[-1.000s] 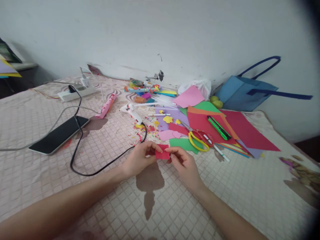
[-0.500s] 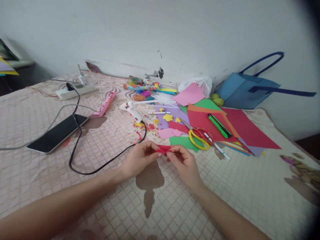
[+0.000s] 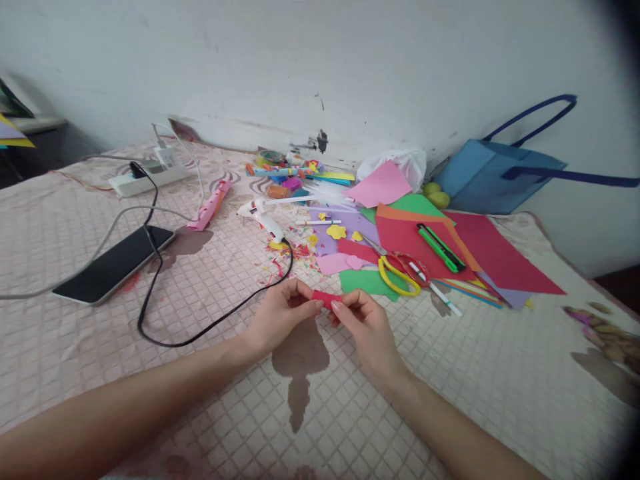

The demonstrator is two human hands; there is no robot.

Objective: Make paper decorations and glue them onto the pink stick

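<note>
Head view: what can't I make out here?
All in the head view:
Red piece: ends hidden by the left hand and right hand.
Grey cable: cut off by the left edge.
Plastic bag: partly hidden behind the pink sheet.
Scraps: too small to count.

The small piece [image 3: 327, 297] is red, the bag [image 3: 493, 177] blue, the tablecloth [image 3: 345, 420] lattice-patterned.

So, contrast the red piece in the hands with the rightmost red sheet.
The red piece is small; the rightmost red sheet is far larger. The red piece is folded or curled, held by the left hand and right hand; the rightmost red sheet lies flat, untouched. Both are red.
</note>
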